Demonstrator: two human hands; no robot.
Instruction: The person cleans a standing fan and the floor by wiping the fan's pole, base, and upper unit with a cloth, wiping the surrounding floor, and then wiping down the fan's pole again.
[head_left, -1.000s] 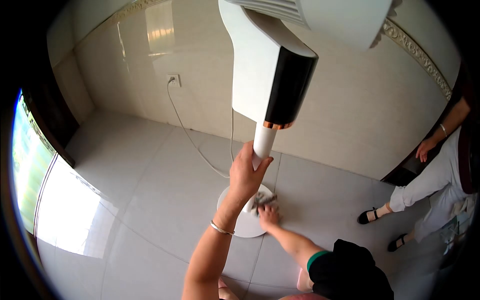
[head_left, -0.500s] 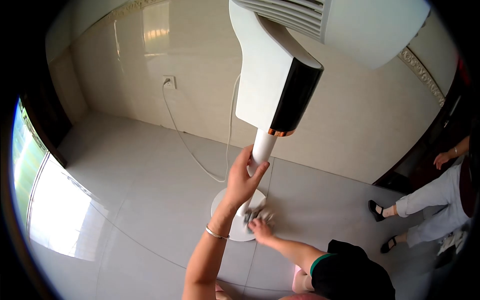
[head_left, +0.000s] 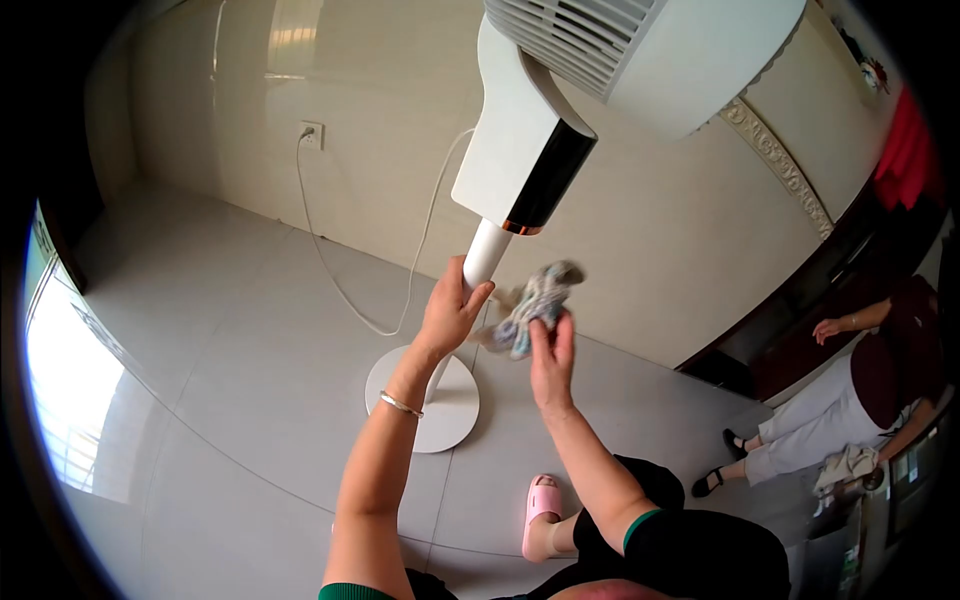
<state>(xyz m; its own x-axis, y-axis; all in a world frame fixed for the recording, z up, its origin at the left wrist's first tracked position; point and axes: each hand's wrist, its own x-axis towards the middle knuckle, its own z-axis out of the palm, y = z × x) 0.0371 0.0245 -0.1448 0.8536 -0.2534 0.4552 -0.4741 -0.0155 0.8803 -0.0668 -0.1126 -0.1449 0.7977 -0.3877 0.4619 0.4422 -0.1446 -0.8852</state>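
Observation:
A white standing fan (head_left: 510, 130) with a black front panel leans at an angle, its grille and head at the top of the view. My left hand (head_left: 450, 312) is wrapped round its white pole just below the panel. To the right of the pole, my right hand (head_left: 552, 365) pinches a crumpled, patterned grey-white cloth (head_left: 538, 308) in the air. The round white base (head_left: 450, 415) rests on the floor below both hands.
A cord runs from a wall socket (head_left: 312, 135) down to the floor and up towards the fan. At the right stands another person (head_left: 815, 400) in pale trousers, with a cloth in one hand. Dark furniture is behind them. A pink slipper (head_left: 541, 510) is on my foot.
My right hand has lifted the cloth from the fan's base to beside the pole. My left hand still grips the pole, which appears further left. More of the other person shows.

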